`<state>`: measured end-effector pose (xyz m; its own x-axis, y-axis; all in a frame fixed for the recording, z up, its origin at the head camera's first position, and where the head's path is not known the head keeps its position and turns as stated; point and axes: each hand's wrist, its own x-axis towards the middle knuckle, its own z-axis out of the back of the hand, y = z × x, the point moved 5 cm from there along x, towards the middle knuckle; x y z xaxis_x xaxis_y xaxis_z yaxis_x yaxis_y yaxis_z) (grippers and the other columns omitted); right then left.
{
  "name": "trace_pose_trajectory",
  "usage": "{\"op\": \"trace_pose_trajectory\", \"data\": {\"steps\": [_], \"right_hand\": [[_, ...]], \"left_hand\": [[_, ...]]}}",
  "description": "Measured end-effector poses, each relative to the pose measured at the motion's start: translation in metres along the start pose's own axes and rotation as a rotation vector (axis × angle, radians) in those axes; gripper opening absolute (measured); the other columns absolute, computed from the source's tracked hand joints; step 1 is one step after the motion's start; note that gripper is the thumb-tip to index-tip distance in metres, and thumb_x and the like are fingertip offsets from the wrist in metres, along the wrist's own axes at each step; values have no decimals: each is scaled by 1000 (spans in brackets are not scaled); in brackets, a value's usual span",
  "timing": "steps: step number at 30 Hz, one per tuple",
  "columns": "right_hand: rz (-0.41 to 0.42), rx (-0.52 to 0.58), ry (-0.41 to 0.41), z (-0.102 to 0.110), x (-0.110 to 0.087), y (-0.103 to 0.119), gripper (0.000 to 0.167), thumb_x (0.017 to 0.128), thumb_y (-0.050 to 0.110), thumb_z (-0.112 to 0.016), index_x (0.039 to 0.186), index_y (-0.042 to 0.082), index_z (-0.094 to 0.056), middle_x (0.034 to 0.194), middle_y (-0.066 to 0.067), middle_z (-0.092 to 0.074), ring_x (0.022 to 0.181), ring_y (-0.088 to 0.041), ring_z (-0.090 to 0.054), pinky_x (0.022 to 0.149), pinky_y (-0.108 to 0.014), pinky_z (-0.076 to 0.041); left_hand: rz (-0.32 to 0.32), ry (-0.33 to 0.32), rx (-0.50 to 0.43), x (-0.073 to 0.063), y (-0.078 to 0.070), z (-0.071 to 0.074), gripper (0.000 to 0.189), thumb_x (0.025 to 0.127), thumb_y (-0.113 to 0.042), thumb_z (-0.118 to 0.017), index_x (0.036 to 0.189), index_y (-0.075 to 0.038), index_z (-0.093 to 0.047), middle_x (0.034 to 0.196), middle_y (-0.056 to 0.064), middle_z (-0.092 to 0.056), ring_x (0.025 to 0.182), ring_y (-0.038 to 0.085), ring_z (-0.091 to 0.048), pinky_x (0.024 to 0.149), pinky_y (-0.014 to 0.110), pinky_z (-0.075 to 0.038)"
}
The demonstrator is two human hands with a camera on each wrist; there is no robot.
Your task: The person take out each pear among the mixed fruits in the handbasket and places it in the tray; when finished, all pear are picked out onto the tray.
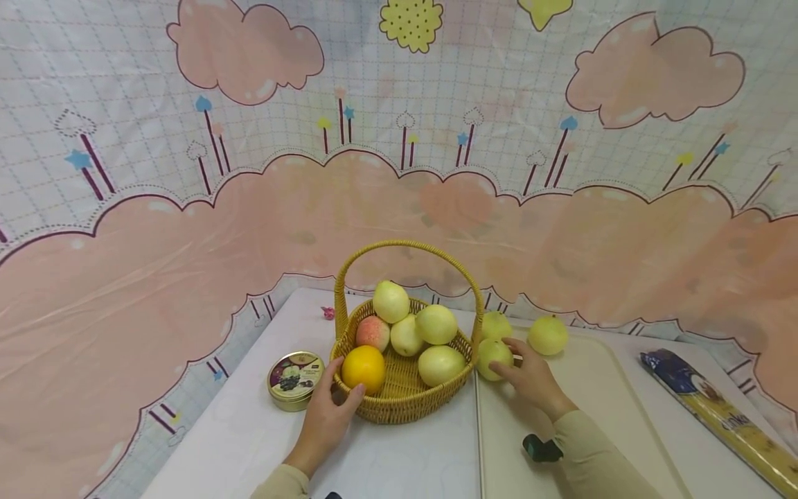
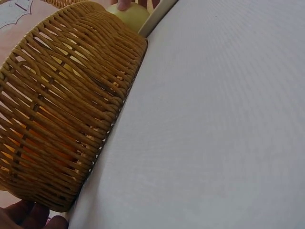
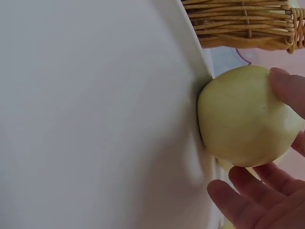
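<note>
The left hand grips a basket of orange, peach and four pears; the right hand pinches another pear at the tray's edge.

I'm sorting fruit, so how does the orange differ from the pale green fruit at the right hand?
The orange is orange-yellow; the pale green fruit is yellowish green. The orange lies inside the basket; the pale green fruit sits outside, beside it. The right hand touches the pale green fruit, not the orange. Both look roundish.

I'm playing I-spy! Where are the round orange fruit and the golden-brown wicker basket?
Round orange fruit [image 1: 364,370]: head view, middle of its skin.
Golden-brown wicker basket [image 1: 402,412]: head view, front wall.
</note>
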<state>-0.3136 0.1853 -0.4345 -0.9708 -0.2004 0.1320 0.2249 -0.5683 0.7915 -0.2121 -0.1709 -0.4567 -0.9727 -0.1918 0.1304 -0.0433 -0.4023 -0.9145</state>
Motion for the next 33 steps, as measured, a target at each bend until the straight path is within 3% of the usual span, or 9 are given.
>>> {"op": "trace_pose_trajectory", "data": {"steps": [8,15,26,33], "right_hand": [[46,-89,-12,10,-5,7,73,94,29,-72,147,-8,-39,143,-35,-45,128,-51,-46,103,-61,-42],[156,-93,-39,19,-17,33,67,93,23,-72,145,-8,-42,145,-29,-46,128,-48,-46,98,-62,-46],[398,-73,-27,2,-43,86,51,86,11,-79,130,-5,-58,127,-20,-61,113,-38,-60,88,-56,-53],[451,-35,34,-11,-44,107,53,86,11,-79,132,-2,-57,128,-16,-61,116,-35,-59,89,-51,-55]], "left_hand": [[7,2,1,1,1,1,71,96,-36,-67,153,-7,-33,156,24,-32,143,43,-29,115,58,-26],[-8,3,6,1,2,1,71,97,-35,-66,153,-8,-33,156,24,-32,143,42,-30,114,57,-27],[1,6,2,1,2,1,71,97,-36,-66,153,-8,-32,156,24,-32,143,42,-30,114,57,-29],[2,5,-3,1,2,0,71,97,-36,-66,153,-7,-32,156,24,-32,143,42,-30,114,57,-28]]}}
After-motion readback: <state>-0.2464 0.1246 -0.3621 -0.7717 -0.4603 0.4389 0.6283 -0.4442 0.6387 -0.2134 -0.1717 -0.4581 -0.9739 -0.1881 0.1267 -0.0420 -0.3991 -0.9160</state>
